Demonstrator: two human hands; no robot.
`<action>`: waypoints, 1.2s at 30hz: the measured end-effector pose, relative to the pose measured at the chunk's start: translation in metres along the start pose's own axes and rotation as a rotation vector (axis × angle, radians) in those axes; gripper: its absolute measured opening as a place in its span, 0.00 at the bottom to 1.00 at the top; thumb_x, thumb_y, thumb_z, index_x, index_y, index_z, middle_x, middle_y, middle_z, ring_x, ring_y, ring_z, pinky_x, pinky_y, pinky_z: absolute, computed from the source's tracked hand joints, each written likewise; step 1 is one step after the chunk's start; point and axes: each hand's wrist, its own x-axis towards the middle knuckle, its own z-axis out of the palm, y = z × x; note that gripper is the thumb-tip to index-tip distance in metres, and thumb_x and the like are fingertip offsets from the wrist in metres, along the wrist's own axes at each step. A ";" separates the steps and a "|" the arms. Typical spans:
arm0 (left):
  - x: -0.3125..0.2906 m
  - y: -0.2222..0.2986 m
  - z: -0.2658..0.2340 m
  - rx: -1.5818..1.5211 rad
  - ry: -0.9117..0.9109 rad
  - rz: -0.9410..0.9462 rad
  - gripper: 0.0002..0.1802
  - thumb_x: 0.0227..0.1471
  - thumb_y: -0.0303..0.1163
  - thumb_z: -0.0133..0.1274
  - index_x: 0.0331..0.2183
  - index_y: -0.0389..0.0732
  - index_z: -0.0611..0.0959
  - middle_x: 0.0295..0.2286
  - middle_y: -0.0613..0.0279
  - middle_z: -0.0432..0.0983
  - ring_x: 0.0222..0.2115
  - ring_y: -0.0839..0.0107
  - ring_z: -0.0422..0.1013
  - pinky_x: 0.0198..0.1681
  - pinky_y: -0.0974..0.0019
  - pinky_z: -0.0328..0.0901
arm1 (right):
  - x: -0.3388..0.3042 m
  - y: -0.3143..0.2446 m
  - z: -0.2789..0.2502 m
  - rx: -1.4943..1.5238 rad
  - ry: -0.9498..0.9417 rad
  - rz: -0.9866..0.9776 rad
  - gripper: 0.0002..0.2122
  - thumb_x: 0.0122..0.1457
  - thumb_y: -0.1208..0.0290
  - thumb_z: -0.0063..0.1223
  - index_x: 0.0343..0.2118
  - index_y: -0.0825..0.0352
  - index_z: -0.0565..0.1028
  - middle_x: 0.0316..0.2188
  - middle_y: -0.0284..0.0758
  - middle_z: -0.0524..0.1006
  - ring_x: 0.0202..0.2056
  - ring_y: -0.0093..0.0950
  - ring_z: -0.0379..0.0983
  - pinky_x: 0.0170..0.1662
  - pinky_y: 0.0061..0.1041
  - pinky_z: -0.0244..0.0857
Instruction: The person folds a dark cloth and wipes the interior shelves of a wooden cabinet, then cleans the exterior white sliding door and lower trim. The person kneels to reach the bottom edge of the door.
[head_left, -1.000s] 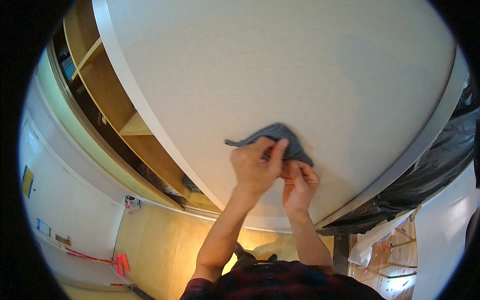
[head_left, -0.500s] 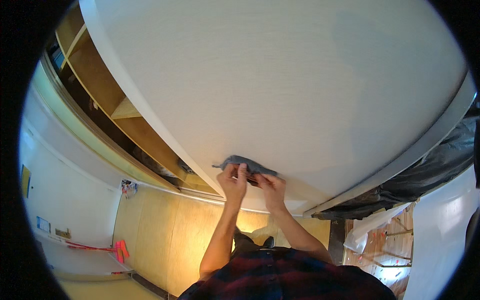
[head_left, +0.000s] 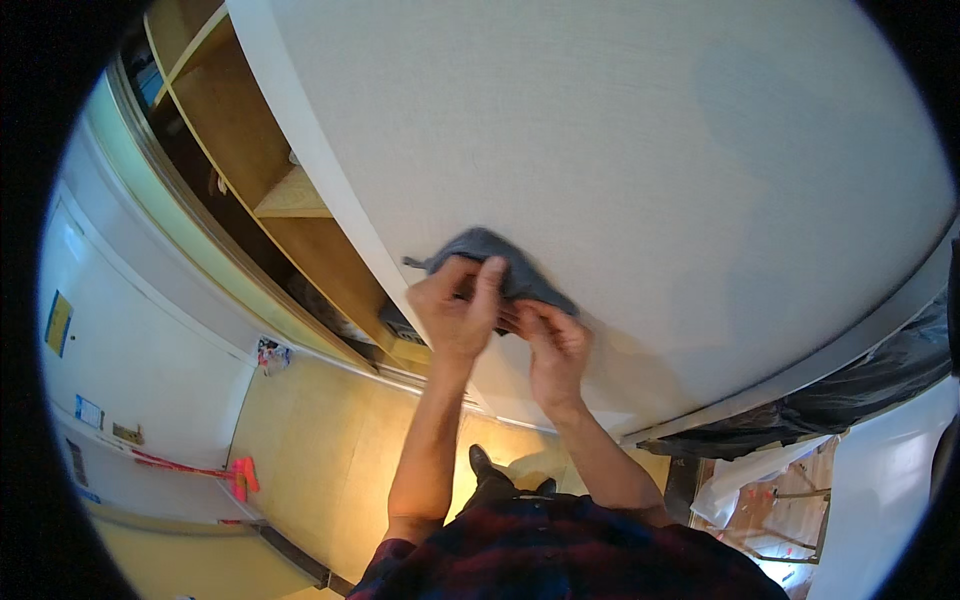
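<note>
2 hnds, 1 cloth

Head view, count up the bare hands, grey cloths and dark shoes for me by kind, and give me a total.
Bare hands: 2, the left hand and the right hand
Grey cloth: 1
Dark shoes: 2, the left shoe and the right shoe
Total: 5

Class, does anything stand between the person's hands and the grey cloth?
Nothing visible does: the left hand and the right hand both hold the grey cloth, with the pale panel beyond it.
</note>
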 end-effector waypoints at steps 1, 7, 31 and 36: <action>0.002 -0.018 -0.014 -0.057 0.025 -0.034 0.14 0.52 0.27 0.64 0.19 0.34 0.79 0.12 0.64 0.73 0.14 0.82 0.65 0.18 0.72 0.60 | 0.002 0.003 0.017 0.001 -0.037 0.051 0.09 0.64 0.74 0.57 0.42 0.74 0.81 0.34 0.33 0.82 0.35 0.19 0.77 0.41 0.21 0.72; -0.041 -0.101 -0.048 -0.130 0.100 -0.212 0.15 0.59 0.28 0.58 0.22 0.35 0.76 0.17 0.69 0.73 0.19 0.83 0.66 0.24 0.75 0.60 | -0.013 0.068 0.035 -0.046 -0.178 0.183 0.09 0.64 0.79 0.54 0.44 0.78 0.80 0.38 0.39 0.82 0.39 0.23 0.78 0.46 0.24 0.74; -0.147 0.066 0.157 -0.521 -0.494 -0.322 0.12 0.58 0.30 0.60 0.30 0.29 0.86 0.22 0.55 0.83 0.21 0.74 0.77 0.27 0.71 0.71 | -0.040 -0.078 -0.204 -0.054 0.514 -0.085 0.09 0.63 0.71 0.58 0.29 0.71 0.82 0.25 0.35 0.83 0.26 0.24 0.79 0.34 0.27 0.75; -0.168 0.086 0.188 -0.468 -0.680 -0.296 0.13 0.58 0.32 0.60 0.33 0.29 0.86 0.23 0.55 0.83 0.24 0.77 0.76 0.29 0.71 0.70 | -0.051 -0.083 -0.252 -0.006 0.640 -0.132 0.11 0.64 0.70 0.57 0.24 0.68 0.79 0.23 0.35 0.81 0.23 0.26 0.78 0.30 0.28 0.74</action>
